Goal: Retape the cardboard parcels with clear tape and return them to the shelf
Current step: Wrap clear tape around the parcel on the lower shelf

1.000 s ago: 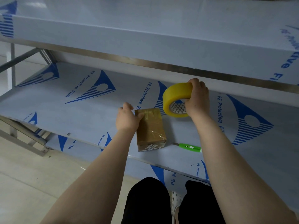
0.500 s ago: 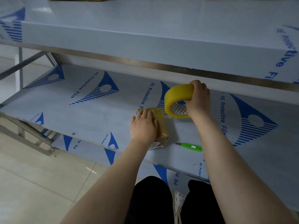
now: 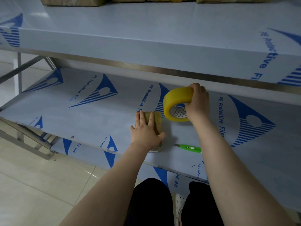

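A green utility knife (image 3: pixel 190 148) lies flat on blue-printed protective film (image 3: pixel 97 101). Pale floor tiles (image 3: pixel 40 185) show below.

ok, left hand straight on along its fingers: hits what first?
Probably nothing: left hand lies flat on the cardboard parcel, bare middle shelf ahead; the tape roll sits right of that line.

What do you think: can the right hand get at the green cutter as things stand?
Probably not straight away. The right hand grips the tape roll, so it is occupied. The green cutter lies uncovered on the shelf, so the path looks free.
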